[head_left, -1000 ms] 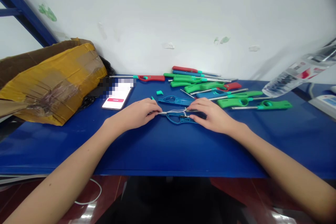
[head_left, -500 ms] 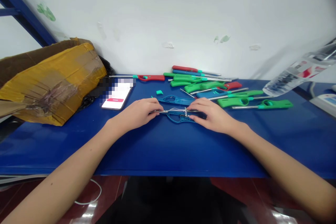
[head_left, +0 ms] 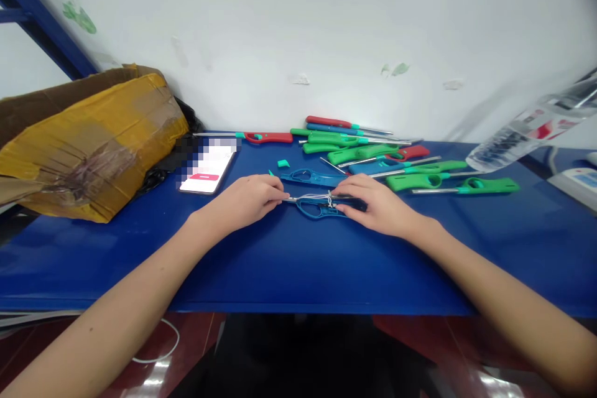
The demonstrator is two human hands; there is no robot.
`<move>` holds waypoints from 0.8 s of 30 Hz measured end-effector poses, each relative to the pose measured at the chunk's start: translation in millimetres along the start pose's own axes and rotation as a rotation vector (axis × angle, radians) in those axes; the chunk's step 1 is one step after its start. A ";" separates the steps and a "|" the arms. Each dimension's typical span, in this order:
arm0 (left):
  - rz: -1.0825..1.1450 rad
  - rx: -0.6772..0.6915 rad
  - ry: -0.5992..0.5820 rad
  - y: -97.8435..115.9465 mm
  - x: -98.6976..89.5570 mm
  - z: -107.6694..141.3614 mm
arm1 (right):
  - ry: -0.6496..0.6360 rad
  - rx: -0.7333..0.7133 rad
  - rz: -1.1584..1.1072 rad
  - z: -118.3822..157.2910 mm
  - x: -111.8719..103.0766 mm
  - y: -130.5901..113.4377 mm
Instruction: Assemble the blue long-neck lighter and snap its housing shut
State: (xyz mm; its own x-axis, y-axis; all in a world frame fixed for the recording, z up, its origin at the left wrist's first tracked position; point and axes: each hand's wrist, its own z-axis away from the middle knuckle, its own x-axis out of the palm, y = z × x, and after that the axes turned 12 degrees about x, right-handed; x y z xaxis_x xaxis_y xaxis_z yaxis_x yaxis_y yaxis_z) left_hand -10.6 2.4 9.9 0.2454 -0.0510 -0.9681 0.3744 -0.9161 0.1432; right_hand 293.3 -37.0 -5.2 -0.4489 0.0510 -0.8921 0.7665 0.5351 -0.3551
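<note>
A blue lighter handle shell [head_left: 313, 210] lies on the blue table between my hands, with thin white wires along its top. My left hand [head_left: 256, 199] pinches the metal tube at the shell's left end. Fingers of my right hand [head_left: 373, 202] close round the shell's right end, where a dark part shows. Just behind lies another blue shell half [head_left: 308, 176]. Near it is a small green piece [head_left: 283, 163].
Several green, red and blue lighters [head_left: 364, 152] lie behind my right hand. A red lighter [head_left: 270, 137] rests by the wall. The phone [head_left: 208, 168] and taped box [head_left: 102, 143] are left; a plastic bottle [head_left: 522, 130] leans at right.
The fingers of my left hand have shifted slightly right along the metal tube, toward the blue shell. My right hand has hardly moved.
</note>
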 end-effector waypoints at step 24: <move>0.110 0.036 0.093 4.5 8.6 -4.6 | 0.072 -0.014 -0.026 0.8 -1.3 -1.2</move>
State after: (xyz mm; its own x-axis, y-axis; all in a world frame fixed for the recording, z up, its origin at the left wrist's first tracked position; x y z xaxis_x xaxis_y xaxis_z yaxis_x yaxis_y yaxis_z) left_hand -2.8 -0.4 3.2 0.3655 -0.1169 -0.9234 0.3088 -0.9207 0.2387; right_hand 293.4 -38.4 -3.9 -0.5008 0.0969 -0.8601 0.7478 0.5488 -0.3736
